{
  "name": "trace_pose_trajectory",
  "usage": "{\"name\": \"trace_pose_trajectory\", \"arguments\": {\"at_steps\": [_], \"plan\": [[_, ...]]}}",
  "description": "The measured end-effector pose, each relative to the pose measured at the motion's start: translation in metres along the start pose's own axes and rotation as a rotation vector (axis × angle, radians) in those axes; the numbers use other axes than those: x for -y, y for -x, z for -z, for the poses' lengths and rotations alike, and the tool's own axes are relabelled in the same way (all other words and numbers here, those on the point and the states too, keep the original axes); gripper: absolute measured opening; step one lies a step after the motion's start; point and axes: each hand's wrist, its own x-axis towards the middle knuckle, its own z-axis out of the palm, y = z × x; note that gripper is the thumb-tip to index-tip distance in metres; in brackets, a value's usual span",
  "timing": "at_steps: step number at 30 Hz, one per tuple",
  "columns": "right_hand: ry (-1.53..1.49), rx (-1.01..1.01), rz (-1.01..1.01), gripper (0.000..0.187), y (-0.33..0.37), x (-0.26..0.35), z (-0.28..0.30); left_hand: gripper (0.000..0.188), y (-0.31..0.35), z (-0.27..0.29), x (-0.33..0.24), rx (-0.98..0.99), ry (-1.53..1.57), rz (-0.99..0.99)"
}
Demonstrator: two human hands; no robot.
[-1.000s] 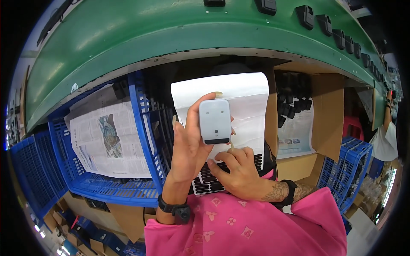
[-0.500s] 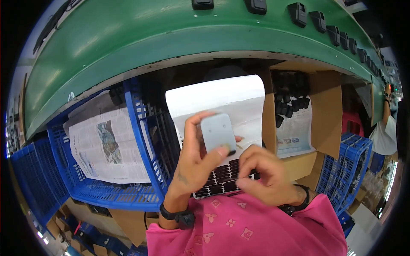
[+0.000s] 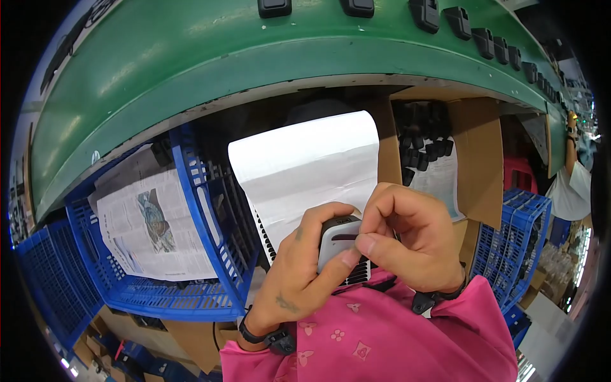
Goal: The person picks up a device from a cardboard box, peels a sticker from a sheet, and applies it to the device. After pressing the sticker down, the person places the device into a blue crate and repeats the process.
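My left hand [image 3: 289, 280] is closed around a small rounded device with a pale grey shell [image 3: 329, 249] and a dark end, held over the lower part of a white sheet [image 3: 305, 169]. A thin dark sticker [image 3: 345, 237] lies against the shell. Its right end runs into the pinched thumb and forefinger of my right hand [image 3: 417, 239], which touches the device's right side. Rows of dark stickers [image 3: 360, 272] show on the sheet below, mostly covered by my hands.
On the left, a blue crate [image 3: 159, 304] is lined with newspaper [image 3: 127, 229]. To the right, a cardboard box [image 3: 478, 159] holds several black parts [image 3: 423, 137]. Black devices [image 3: 425, 14] line the green bench [image 3: 210, 57]. Another person's arm [image 3: 570, 143] shows far right.
My right hand has moved up from the sticker rows to the device, with a dark sticker at its fingertips. My left hand has lowered the device and tilted its dark end into view.
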Motion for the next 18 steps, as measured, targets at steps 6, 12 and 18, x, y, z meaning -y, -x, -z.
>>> {"name": "trace_pose_trajectory", "arguments": {"at_steps": [6,12,18], "plan": [[-0.061,-0.006,-0.004,0.008,-0.0024,-0.0013,-0.0010,0.042,-0.0002,-0.0005,-0.0021,0.014,-0.006,0.043],[-0.046,0.003,-0.019,0.007,-0.0043,-0.0012,-0.0004,0.041,-0.0008,0.0004,-0.0035,0.017,-0.021,0.071],[-0.035,0.005,-0.014,0.008,-0.0066,-0.0035,-0.0003,0.040,-0.0012,0.0011,-0.0015,0.015,-0.048,0.061]]}}
